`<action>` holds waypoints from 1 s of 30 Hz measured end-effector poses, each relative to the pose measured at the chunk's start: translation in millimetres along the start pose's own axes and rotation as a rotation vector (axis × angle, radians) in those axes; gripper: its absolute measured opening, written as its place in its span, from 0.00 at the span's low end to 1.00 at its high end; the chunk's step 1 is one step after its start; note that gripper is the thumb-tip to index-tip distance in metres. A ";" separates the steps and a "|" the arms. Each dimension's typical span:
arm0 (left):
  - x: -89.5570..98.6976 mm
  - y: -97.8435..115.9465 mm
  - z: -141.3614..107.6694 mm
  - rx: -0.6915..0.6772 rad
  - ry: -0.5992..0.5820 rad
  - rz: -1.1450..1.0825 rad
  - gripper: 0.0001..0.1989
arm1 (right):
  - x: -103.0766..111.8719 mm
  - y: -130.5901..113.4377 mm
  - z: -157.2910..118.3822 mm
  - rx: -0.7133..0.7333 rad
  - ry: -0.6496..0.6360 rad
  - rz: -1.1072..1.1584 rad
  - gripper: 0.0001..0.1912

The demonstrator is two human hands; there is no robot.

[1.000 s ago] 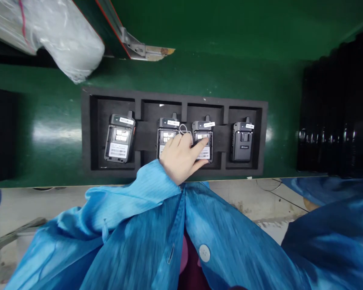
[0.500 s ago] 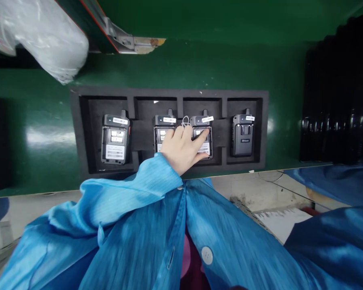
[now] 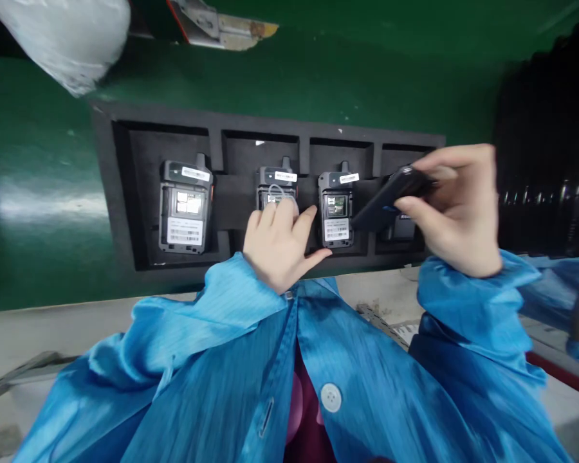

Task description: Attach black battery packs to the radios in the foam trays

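Observation:
My left hand (image 3: 282,247) lies over the lower part of the second device (image 3: 276,177), thumb and index finger spread apart. A thin pale loop (image 3: 274,188) shows at its fingertips. In my right hand (image 3: 458,206), pinched between thumb and fingers, a dark flat object (image 3: 383,200) slants down toward the third device (image 3: 336,212). The fourth device (image 3: 399,228) is mostly hidden behind that object and the hand. At the left, another device (image 3: 184,209) lies with its labels up. All four rest in separate compartments of a black foam tray (image 3: 103,186).
The tray sits on a green table (image 3: 43,141). A clear plastic bag (image 3: 77,38) and a metal bracket (image 3: 222,29) are at the upper left. Dark stacked items (image 3: 545,148) stand at the right, and a person's blue sleeve (image 3: 545,289) shows below them.
My right hand has come into view from the right with the dark object. My left hand has shifted slightly left relative to the tray, uncovering the third device. The view has moved.

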State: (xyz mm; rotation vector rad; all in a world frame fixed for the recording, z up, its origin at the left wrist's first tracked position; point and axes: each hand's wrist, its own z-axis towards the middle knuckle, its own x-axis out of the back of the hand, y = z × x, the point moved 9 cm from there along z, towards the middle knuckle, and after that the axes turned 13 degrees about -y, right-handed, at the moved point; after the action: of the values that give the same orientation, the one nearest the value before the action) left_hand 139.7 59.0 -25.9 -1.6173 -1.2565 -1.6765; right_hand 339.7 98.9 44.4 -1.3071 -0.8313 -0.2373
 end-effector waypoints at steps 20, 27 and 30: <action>-6.8 3.9 6.1 0.019 -0.062 -0.157 0.28 | -79.5 15.7 26.0 0.016 -0.296 -0.073 0.22; -7.9 3.3 6.1 0.019 -0.055 -0.164 0.29 | -76.9 -1.1 24.1 0.098 -0.148 -0.326 0.21; -6.9 3.3 6.1 0.023 -0.042 -0.148 0.29 | -79.4 -0.2 23.9 0.106 -0.151 -0.337 0.18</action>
State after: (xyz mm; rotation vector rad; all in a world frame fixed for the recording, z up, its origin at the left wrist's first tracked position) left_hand 146.8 61.0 -32.4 -1.5878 -1.4423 -1.7161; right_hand 274.6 97.7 -6.9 -1.0899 -1.1782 -0.3588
